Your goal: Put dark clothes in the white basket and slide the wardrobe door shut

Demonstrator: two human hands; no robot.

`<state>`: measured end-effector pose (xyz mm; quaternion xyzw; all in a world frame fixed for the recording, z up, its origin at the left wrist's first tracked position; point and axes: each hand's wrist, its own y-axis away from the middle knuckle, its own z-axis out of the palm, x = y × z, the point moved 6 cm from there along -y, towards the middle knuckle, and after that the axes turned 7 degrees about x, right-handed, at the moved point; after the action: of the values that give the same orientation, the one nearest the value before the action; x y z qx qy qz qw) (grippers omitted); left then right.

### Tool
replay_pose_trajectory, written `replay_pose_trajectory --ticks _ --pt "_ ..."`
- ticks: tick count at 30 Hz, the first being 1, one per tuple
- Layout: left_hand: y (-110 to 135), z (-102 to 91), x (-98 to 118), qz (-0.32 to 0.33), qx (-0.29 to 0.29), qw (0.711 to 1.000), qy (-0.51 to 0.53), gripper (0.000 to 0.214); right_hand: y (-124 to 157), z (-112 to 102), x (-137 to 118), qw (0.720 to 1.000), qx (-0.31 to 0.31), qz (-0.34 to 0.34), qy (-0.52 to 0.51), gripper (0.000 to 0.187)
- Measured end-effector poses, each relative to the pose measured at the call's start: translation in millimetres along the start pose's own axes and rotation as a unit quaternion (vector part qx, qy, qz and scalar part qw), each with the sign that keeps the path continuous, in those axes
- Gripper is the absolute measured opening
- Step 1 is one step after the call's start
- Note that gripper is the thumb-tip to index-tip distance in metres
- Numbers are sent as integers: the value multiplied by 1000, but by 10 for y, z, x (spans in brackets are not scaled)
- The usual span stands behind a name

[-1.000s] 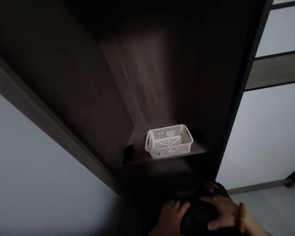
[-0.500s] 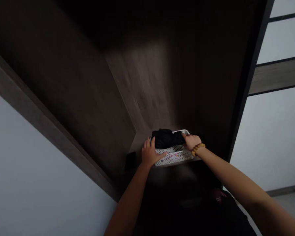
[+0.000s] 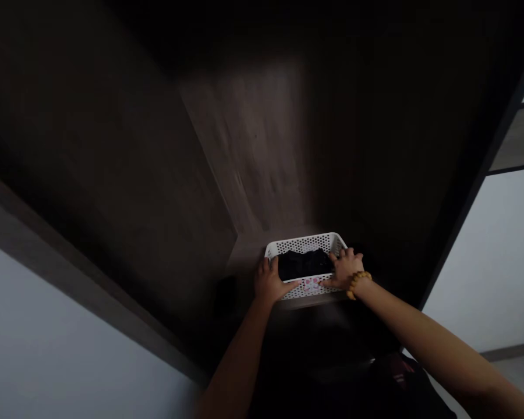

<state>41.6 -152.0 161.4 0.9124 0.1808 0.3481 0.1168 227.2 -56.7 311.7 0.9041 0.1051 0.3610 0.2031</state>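
Note:
A white perforated plastic basket [image 3: 303, 240] sits on a dark wooden shelf, with a pink picture on its front wall. Inside lies a bundle of black cloth [image 3: 303, 263], below the rim. My left hand [image 3: 271, 283] grips the basket's left end, thumb along the front wall and fingers over the side rim. On the right end my right hand [image 3: 346, 270], with a beaded bracelet at the wrist, holds the basket with its thumb at the front and fingers spread over the rim.
Dark wooden cabinet walls enclose the shelf [image 3: 251, 244], the left panel [image 3: 157, 192] rising close beside it. A small dark object [image 3: 226, 295] stands left of the basket. White panels [image 3: 498, 250] are at the right, a pale surface [image 3: 48, 331] at lower left.
The black cloth has gone down into the basket. My right hand has let go of the cloth and moved onto the basket's right end. My left hand stays at the left end.

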Motion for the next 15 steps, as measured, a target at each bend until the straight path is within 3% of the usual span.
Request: replay_pose_trajectory --ticks 7,15 --pt "-891 299 -38 -7 15 1000 3 115 -1015 34 -208 1000 -26 0 7 103" --pt "-1999 666 -103 -14 19 1000 3 108 -2175 232 -359 1000 -21 2 21 109"
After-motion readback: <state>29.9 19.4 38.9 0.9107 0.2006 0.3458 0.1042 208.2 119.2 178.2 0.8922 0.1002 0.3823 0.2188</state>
